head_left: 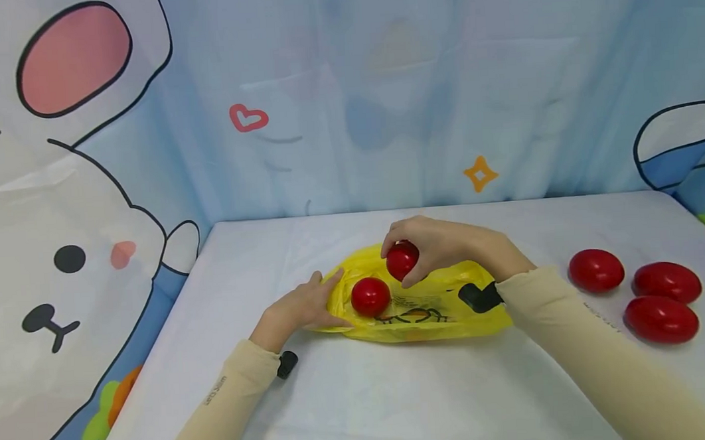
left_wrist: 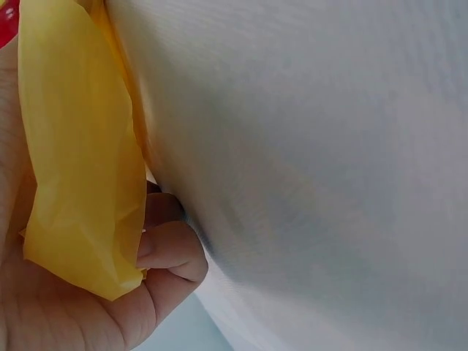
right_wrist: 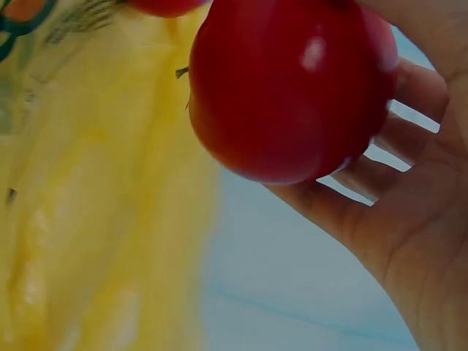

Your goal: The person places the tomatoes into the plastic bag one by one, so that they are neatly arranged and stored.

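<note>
A yellow plastic bag [head_left: 477,313] with dark print lies flat on the table. My left hand [head_left: 306,304] holds its left end, with curled fingers [left_wrist: 175,252] at the bag's edge in the left wrist view. One glossy red apple [head_left: 370,297] sits at the bag's left part, close to that hand. Above the bag, my right hand [head_left: 434,245] grips a second red apple [head_left: 402,260] between thumb and fingers. In the right wrist view this held apple [right_wrist: 292,88] shows a short thin stem pointing left.
Three more red apples rest on the right of the white table [head_left: 398,397]: one apple [head_left: 596,270] a little apart, another [head_left: 667,282] close behind the nearest one [head_left: 661,319]. A blue printed curtain [head_left: 382,99] hangs behind the table.
</note>
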`<state>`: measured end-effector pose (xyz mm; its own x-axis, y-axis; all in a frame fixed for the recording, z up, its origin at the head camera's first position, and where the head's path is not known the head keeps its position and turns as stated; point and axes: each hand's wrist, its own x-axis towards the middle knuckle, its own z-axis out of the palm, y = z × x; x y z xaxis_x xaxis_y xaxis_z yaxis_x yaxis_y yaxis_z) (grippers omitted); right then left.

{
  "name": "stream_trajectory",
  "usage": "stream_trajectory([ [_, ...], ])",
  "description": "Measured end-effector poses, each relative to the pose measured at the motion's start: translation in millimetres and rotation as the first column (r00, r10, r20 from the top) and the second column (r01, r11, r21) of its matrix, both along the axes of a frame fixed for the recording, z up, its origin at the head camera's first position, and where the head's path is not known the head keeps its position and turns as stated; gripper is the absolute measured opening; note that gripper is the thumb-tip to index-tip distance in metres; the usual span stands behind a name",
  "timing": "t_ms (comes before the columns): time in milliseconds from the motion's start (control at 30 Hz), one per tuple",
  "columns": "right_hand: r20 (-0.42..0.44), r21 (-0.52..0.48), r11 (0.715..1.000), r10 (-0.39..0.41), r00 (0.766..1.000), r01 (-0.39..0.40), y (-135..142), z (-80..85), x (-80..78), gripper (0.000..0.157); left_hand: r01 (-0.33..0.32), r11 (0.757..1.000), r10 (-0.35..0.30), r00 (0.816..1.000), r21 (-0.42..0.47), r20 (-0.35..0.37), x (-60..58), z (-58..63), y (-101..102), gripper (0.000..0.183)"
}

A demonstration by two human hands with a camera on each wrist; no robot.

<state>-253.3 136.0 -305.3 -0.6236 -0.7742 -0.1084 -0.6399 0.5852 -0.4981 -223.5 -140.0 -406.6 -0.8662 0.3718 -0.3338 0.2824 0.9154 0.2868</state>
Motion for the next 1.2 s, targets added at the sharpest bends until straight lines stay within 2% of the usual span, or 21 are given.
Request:
stream_trajectory([
  [133, 0.033, 0.037, 0.999, -0.015, 0.999, 0.014, -4.1, -19.2, -9.0, 0.044, 0.009, 1.000, -0.009, 1.000, -0.010, -0.012, -0.5, 1.9, 1.5, 0.105],
  [267, 0.027, 0.061, 0.997, -0.045, 0.999, 0.043, -7.4, -29.8, -14.5, 0.046, 0.004, 1.000, -0.004, 1.000, -0.016, -0.003, -0.4, 2.8, 1.8, 0.106],
  [467, -0.024, 0.111, 0.990, -0.086, 0.996, 0.088, -16.8, -34.8, -22.5, 0.048, 0.001, 1.000, -0.001, 1.000, -0.019, -0.001, -1.5, 3.0, 2.2, 0.106],
  [700, -0.036, 0.189, 0.975, -0.113, 0.993, 0.118, -24.4, -46.8, -28.4, 0.048, -0.010, 1.000, 0.010, 1.000, -0.010, 0.009, 0.8, 2.8, 2.4, 0.105],
  [867, -0.068, 0.179, 0.976, -0.111, 0.991, 0.122, -22.4, -57.8, -31.1, 0.048, 0.006, 1.000, -0.006, 1.000, -0.011, -0.011, 1.2, 3.4, 2.4, 0.105],
  [1033, -0.075, 0.189, 0.974, -0.110, 0.991, 0.122, -22.9, -58.3, -32.2, 0.049, 0.024, 1.000, -0.024, 0.999, -0.009, -0.025, 0.6, 3.3, 2.3, 0.105],
  [1200, -0.072, 0.168, 0.979, -0.106, 0.992, 0.117, -22.3, -61.0, -31.4, 0.049, 0.004, 1.000, -0.004, 1.000, 0.005, -0.003, 1.5, 0.9, 1.8, 0.104],
])
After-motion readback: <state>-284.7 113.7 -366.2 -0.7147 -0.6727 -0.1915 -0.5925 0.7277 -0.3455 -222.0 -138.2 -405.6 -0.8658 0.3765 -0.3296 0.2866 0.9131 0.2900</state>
